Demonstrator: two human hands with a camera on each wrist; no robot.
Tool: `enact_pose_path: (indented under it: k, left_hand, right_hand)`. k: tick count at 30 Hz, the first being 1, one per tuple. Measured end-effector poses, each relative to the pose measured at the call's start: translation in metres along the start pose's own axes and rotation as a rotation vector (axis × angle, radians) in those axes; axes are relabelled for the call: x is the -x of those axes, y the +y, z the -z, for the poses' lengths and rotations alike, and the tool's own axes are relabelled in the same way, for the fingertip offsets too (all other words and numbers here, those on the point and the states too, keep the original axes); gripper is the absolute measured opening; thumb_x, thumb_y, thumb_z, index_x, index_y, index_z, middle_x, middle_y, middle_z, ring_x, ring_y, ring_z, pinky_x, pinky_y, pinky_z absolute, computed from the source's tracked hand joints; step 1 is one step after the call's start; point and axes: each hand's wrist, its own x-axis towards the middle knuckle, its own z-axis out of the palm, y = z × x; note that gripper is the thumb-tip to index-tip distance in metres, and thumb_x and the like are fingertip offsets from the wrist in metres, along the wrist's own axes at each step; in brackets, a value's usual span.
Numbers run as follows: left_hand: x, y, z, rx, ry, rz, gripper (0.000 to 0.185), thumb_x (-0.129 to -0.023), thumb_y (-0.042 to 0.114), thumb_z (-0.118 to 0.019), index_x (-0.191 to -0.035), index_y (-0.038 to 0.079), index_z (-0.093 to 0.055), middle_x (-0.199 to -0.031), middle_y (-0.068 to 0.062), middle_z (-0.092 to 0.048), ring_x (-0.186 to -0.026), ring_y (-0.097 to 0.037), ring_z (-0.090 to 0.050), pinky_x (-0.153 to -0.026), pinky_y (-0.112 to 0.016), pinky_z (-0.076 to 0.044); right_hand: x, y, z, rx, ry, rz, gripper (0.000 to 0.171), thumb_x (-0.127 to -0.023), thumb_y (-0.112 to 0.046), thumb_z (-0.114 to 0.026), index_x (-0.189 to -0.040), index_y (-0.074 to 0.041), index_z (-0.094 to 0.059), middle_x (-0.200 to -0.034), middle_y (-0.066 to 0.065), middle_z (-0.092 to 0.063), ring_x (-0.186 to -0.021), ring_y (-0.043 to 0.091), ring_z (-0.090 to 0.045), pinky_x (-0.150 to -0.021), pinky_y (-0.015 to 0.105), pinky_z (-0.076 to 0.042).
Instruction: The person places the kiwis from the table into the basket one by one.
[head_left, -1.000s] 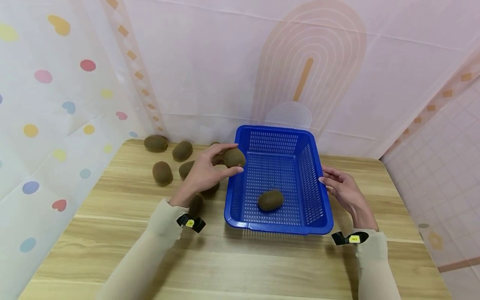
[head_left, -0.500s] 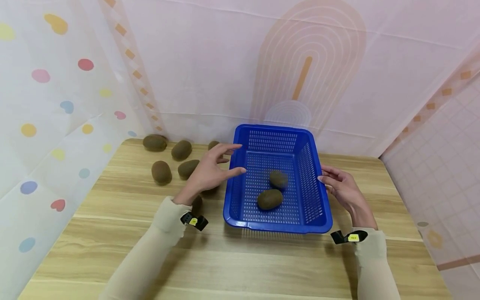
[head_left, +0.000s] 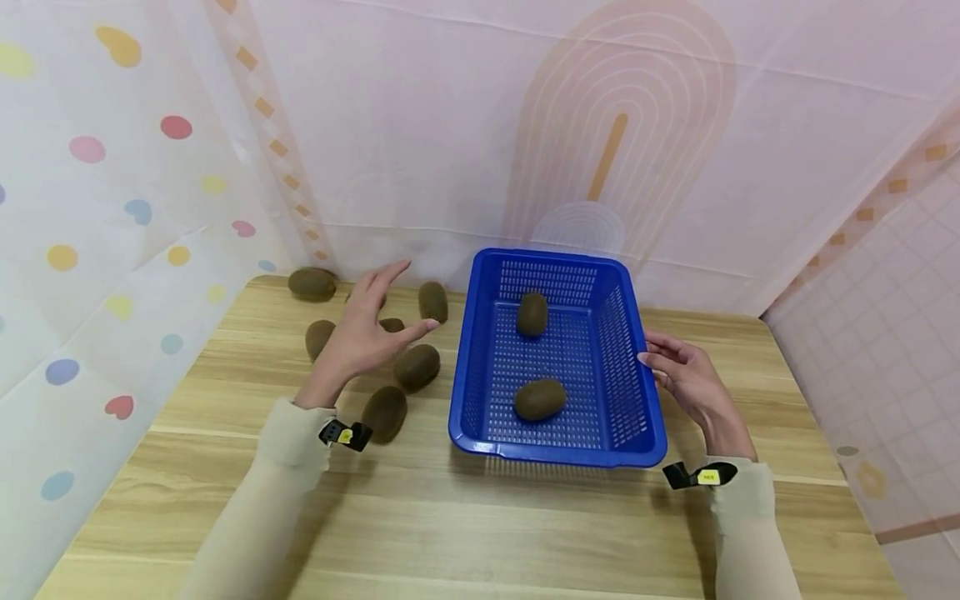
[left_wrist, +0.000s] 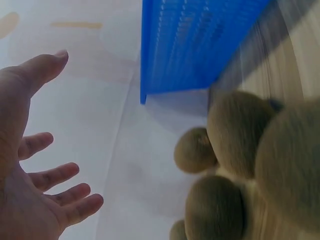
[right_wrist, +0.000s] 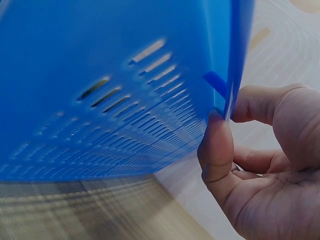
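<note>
Left hand raised, palm open, fingers spread and straight, holding nothing. Right hand low, thumb and fingertips pinching, forearm extended forward.

Light wooden table, grain running left to right. Blue basket standing on it near the middle. Loose kiwis lying on the wood left of the basket, clustered toward the back left corner.
</note>
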Motion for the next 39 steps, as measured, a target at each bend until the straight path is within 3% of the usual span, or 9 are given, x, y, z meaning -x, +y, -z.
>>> enact_pose_path:
  k: [7,13,19,24,28,34,39]
  left_hand:
    - [0.010,-0.024,0.011,-0.073,0.014,0.008,0.091,-0.086,0.046,-0.081,-0.161,0.025,-0.033,-0.163,-0.010,-0.032,-0.149,-0.039,-0.028,-0.114,-0.067,-0.034]
    - [0.022,-0.051,0.020,-0.146,0.017,0.008,0.094,-0.084,0.044,-0.084,-0.159,0.018,-0.035,-0.163,-0.021,-0.028,-0.150,-0.044,-0.023,-0.113,-0.070,-0.032]
    - [0.031,-0.079,0.029,-0.217,-0.022,0.069,0.098,-0.085,0.049,-0.081,-0.161,0.015,-0.030,-0.164,-0.028,-0.021,-0.151,-0.051,-0.016,-0.111,-0.075,-0.031]
    - [0.037,-0.101,0.032,-0.200,-0.035,0.126,0.102,-0.084,0.047,-0.083,-0.161,0.009,-0.028,-0.163,-0.033,-0.020,-0.150,-0.056,-0.014,-0.110,-0.076,-0.029]
    - [0.041,-0.114,0.031,-0.182,-0.048,0.155,0.101,-0.085,0.040,-0.084,-0.160,0.004,-0.027,-0.160,-0.036,-0.022,-0.146,-0.058,-0.018,-0.109,-0.075,-0.031]
    - [0.047,-0.128,0.030,-0.165,-0.090,0.224,0.089,-0.088,0.028,-0.081,-0.156,-0.003,-0.032,-0.152,-0.039,-0.030,-0.135,-0.058,-0.036,-0.103,-0.072,-0.040]
    - [0.049,-0.132,0.029,-0.164,-0.059,0.193,0.073,-0.087,0.015,-0.079,-0.149,-0.005,-0.044,-0.143,-0.038,-0.044,-0.124,-0.059,-0.047,-0.097,-0.071,-0.045]
  right_hand:
    - [0.000,0.000,0.000,0.008,0.002,-0.001,0.061,-0.102,-0.015,-0.065,-0.153,0.006,-0.039,-0.111,-0.009,-0.067,-0.095,0.004,-0.066,-0.080,0.017,-0.058]
    - [-0.001,0.001,0.000,0.000,0.001,0.000,0.060,-0.102,-0.014,-0.064,-0.153,0.006,-0.039,-0.110,-0.010,-0.068,-0.095,0.004,-0.067,-0.080,0.018,-0.058]
    - [-0.001,0.001,0.000,-0.004,0.002,0.000,0.060,-0.102,-0.013,-0.064,-0.153,0.006,-0.039,-0.111,-0.008,-0.068,-0.095,0.004,-0.066,-0.079,0.018,-0.058]
    - [-0.001,0.002,0.001,0.002,0.003,-0.002,0.059,-0.103,-0.013,-0.063,-0.153,0.006,-0.039,-0.111,-0.008,-0.067,-0.095,0.004,-0.066,-0.080,0.018,-0.058]
    - [-0.001,0.001,0.000,0.007,0.007,-0.005,0.059,-0.103,-0.013,-0.063,-0.153,0.006,-0.039,-0.111,-0.008,-0.066,-0.095,0.004,-0.065,-0.080,0.018,-0.058]
    - [-0.001,0.001,0.000,0.009,0.010,-0.012,0.060,-0.103,-0.014,-0.063,-0.154,0.005,-0.038,-0.111,-0.009,-0.067,-0.096,0.003,-0.066,-0.081,0.017,-0.057]
    - [-0.002,0.002,0.000,0.016,0.008,-0.006,0.061,-0.103,-0.014,-0.063,-0.154,0.006,-0.037,-0.111,-0.009,-0.066,-0.096,0.003,-0.066,-0.081,0.017,-0.058]
